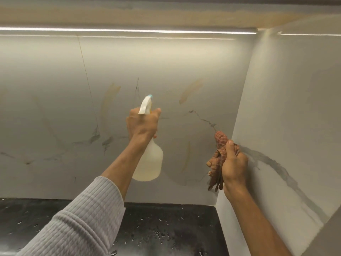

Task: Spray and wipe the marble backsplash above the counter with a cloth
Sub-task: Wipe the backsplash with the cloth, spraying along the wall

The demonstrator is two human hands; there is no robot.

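While hands grip spray bottle (149, 161), cloth (219, 152), black counter (166, 228) below

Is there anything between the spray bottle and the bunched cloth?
Nothing in the head view: between the spray bottle and the cloth only bare marble backsplash shows, with faint veining.

A white marble backsplash (55, 108) with grey and tan veins is seen across the far wall, turning a corner at the right. A translucent white spray bottle (149, 159) with a white trigger head and blue nozzle tip is held upright at the centre, nozzle aimed at the marble. A crumpled reddish-brown cloth (218, 156) is bunched right of it, near the corner.
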